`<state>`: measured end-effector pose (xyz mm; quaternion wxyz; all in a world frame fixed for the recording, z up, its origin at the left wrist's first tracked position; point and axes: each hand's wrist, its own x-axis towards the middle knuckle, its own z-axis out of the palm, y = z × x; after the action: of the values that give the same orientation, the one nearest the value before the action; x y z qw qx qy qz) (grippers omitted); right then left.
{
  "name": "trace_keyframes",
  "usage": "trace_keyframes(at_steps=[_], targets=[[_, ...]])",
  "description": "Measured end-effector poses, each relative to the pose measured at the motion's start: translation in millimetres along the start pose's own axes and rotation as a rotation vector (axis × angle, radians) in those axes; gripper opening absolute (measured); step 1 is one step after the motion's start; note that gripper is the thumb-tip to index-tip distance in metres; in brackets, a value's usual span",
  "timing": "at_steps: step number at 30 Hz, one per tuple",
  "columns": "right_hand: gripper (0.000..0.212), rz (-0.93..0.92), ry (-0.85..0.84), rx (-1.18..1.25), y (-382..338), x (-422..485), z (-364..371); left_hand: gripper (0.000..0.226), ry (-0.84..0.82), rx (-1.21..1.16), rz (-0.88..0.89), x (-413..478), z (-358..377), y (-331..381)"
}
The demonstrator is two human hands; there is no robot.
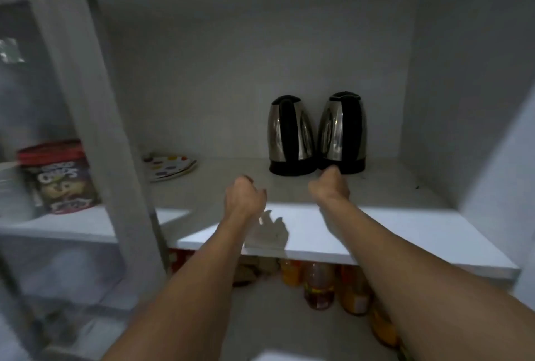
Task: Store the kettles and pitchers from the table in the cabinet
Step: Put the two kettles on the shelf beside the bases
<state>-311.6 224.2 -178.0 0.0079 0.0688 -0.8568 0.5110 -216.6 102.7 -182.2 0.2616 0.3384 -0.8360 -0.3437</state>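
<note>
Two steel kettles with black handles and bases stand upright side by side at the back right of the white cabinet shelf (376,224): the left kettle (291,136) and the right kettle (343,132). My left hand (244,195) hovers above the shelf in front of the left kettle, fingers curled, holding nothing. My right hand (331,185) reaches just below the right kettle's base, its fingertips at or touching the black base; the fingers are mostly hidden behind the hand.
Spotted plates (169,168) lie at the shelf's back left. A cabinet divider (115,129) stands on the left, with a cereal jar (62,178) beyond it. Bottles and jars (318,285) fill the shelf below. The cabinet's right wall (463,100) is close to the kettles.
</note>
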Motion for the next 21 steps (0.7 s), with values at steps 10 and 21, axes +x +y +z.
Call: trace_keyframes(at_steps=[10, 21], targets=[[0.041, -0.244, -0.432, -0.006, -75.2, -322.5, 114.3, 0.035, 0.345, 0.153, -0.258, -223.5, -269.7, -174.8], [0.028, -0.63, -1.147, -0.028, -145.5, -682.7, 253.7, 0.036, 0.886, 0.276, -0.819, -462.9, -517.0, -348.5]])
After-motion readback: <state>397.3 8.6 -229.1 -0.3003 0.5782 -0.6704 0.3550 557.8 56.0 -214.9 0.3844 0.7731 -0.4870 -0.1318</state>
